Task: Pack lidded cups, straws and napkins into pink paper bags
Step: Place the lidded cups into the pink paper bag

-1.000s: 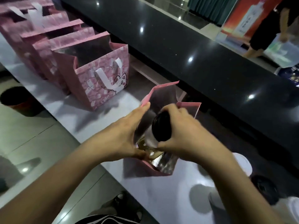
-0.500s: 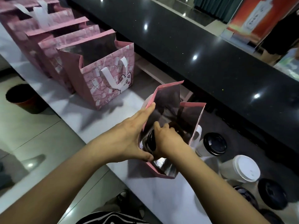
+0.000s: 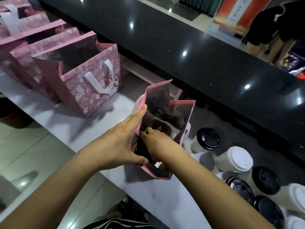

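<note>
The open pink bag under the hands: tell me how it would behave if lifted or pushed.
The open pink bag probably flexes; its thin paper walls bow where the left hand spreads them. Tall and narrow, it may tip if shoved. The right hand reaches inside it.

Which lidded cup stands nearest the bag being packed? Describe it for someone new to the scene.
Start at the open pink bag that both hands reach into. Just right of it on the white counter stands a white cup. Its lid is black, while its neighbour has a white lid.
</note>
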Motion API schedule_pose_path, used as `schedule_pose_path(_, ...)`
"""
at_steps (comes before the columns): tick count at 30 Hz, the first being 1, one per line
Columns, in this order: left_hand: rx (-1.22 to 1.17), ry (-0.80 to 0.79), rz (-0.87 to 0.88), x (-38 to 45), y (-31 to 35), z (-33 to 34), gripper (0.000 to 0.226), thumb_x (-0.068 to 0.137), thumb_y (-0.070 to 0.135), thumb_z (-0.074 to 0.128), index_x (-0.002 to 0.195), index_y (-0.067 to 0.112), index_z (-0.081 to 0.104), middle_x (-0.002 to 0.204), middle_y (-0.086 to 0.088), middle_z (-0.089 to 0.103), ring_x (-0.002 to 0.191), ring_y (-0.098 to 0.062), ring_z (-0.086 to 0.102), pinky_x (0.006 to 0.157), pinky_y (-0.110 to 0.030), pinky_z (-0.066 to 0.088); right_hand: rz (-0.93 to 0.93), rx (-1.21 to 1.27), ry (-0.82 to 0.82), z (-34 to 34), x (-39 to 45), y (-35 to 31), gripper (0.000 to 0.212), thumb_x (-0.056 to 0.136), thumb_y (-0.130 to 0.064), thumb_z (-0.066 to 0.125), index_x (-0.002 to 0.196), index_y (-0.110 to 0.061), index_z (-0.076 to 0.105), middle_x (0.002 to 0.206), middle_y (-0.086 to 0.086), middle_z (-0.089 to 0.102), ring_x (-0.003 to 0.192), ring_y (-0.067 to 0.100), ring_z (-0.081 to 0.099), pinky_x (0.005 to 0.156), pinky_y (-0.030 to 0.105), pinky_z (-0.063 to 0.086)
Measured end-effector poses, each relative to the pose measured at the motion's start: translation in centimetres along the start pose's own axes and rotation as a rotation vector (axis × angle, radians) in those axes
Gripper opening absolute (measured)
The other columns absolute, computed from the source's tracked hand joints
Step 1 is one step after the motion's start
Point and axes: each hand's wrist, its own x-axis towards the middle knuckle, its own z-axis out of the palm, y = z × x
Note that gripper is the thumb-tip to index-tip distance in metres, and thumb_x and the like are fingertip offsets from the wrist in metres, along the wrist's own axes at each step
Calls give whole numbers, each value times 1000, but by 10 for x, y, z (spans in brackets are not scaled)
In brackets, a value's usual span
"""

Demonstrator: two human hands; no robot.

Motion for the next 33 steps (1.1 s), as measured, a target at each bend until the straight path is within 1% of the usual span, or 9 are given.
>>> schedule_pose_path(5, 27, 2, 8, 5, 0, -3, 139, 61, 47, 91, 152, 53, -15, 158, 37, 1, 132, 10, 29, 94, -3, 37, 75, -62, 61, -10, -20, 10, 100, 74, -40, 83, 152, -30, 22, 136, 13, 40, 121, 39, 50, 98, 48, 43)
schedule_pose_path(10, 15, 4, 47, 11, 3, 0, 141, 59, 49, 92, 152, 54, -12, 163, 30, 0, 146, 0, 24, 110, -31, 45, 156, 56, -105, -8, -13, 9, 94, 83, -28, 78, 155, -25, 17, 143, 17, 35, 124, 45, 50, 99, 52, 46)
schedule_pose_path(17, 6, 16, 54, 12, 2, 1, 141, 57, 48, 93, 153, 54, -10, 162, 33, 1, 147, 1, 21, 107, -37, 48, 167, 27, -111, -13, -21, 5, 94, 83, -39, 77, 153, -21, 17, 143, 20, 39, 124, 43, 50, 96, 52, 47)
schedule_pose_path(20, 10, 26, 64, 12, 1, 0, 139, 58, 49, 93, 153, 55, -7, 162, 31, 8, 144, 5, 22, 105, -35, 50, 107, 71, 154, -35, -52, 9, 88, 83, -48, 71, 152, -26, 23, 137, 14, 48, 122, 38, 52, 97, 48, 45)
schedule_pose_path(23, -6, 3, 58, 13, -2, -3, 139, 57, 51, 94, 152, 57, -8, 163, 29, 10, 145, 1, 25, 106, -37, 48, 79, 271, 617, -64, -100, 33, 43, 91, -42, 58, 130, -27, 49, 118, 4, 60, 108, 27, 58, 89, 43, 49)
schedule_pose_path(26, 16, 1, 54, 12, -3, -3, 138, 57, 55, 92, 150, 59, -10, 163, 29, 5, 147, 1, 21, 108, -38, 46, 331, 385, 916, -62, -128, 85, 20, 93, -29, 55, 110, -21, 62, 103, 3, 63, 96, 25, 57, 82, 40, 47)
schedule_pose_path(29, 20, 4, 53, 12, -3, -2, 138, 56, 55, 91, 151, 58, -9, 163, 30, 4, 147, 2, 20, 106, -38, 48, 613, 299, 626, -25, -106, 137, 38, 91, -32, 59, 126, -17, 55, 121, 12, 57, 111, 35, 53, 93, 44, 43)
schedule_pose_path(31, 28, 1, 56, 11, -2, -2, 138, 57, 55, 91, 151, 58, -9, 163, 31, 4, 147, 3, 19, 107, -36, 48, 687, 291, 395, 3, -86, 154, 67, 87, -46, 64, 145, -22, 39, 138, 14, 47, 124, 40, 47, 102, 48, 38)
schedule_pose_path(33, 24, 3, 54, 10, 0, -2, 137, 58, 53, 92, 152, 57, -9, 162, 32, 5, 146, 2, 22, 106, -36, 48, 698, 315, 287, 24, -73, 161, 85, 81, -56, 68, 151, -29, 28, 144, 13, 41, 129, 41, 45, 106, 49, 36)
